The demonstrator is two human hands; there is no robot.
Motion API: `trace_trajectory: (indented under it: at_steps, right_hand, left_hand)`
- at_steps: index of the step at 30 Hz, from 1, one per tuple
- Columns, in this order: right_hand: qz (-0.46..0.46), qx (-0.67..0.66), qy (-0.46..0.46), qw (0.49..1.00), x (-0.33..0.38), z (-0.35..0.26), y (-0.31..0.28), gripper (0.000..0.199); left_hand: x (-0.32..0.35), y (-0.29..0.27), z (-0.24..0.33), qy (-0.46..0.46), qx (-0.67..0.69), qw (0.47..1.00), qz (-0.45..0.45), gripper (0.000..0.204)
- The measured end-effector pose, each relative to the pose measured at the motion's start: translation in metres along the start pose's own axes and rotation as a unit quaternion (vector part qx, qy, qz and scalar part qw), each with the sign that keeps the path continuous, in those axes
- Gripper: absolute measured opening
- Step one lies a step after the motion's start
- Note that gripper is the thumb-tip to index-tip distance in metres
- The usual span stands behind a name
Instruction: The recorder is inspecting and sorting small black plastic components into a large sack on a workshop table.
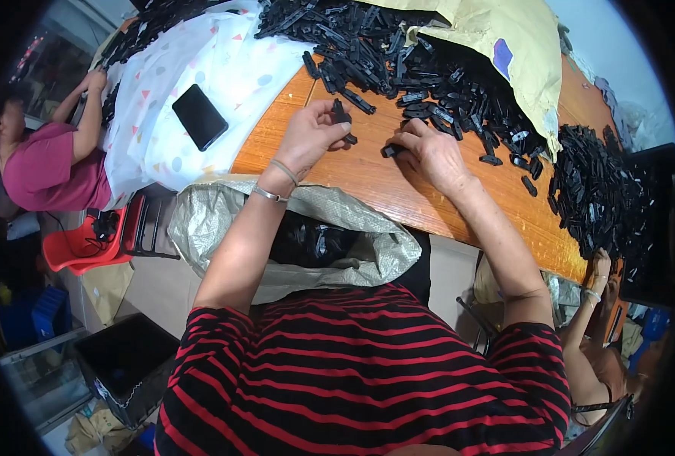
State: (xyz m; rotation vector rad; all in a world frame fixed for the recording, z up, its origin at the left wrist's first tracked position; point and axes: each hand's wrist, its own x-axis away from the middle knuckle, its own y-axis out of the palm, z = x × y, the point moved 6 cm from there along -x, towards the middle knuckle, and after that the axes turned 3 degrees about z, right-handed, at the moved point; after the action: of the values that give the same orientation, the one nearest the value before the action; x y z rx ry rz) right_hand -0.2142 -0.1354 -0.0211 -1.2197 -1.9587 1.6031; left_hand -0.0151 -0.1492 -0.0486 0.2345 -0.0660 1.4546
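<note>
My left hand [311,138] is raised over the wooden table [368,182], thumb and fingers closed on a narrow black plastic part [342,115]. To its right, my right hand [436,156] rests low over the tabletop, its fingers bent round a small black plastic piece [390,151]. Beyond both hands spreads a heap of similar black plastic parts [360,49], with several loose ones at its near edge. Their exact kind is too small to tell. Below the table edge, an open woven sack [383,254] with black parts inside sits between my arms.
A black phone [200,117] lies on a patterned white plastic sheet [151,95] at left. Brown paper [531,45] covers part of the heap. Another pile [595,182] stands at right. Co-workers handle parts on both sides. A red stool [71,247] and black crate [128,357] are lower left.
</note>
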Motion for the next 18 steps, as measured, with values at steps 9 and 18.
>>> trace_trajectory:
  at_steps: [9, 18]
  right_hand:
    - [0.089, -0.029, -0.018, 0.995, 0.005, 0.002, -0.006, 0.023]
    - [0.185, -0.202, 0.091, 0.958, 0.001, -0.019, -0.026, 0.018]
  left_hand:
    - [0.017, 0.004, -0.003, -0.017, 0.043, 0.998, -0.042, 0.028]
    - [0.025, 0.017, 0.004, -0.005, 0.073, 0.996, -0.042, 0.028]
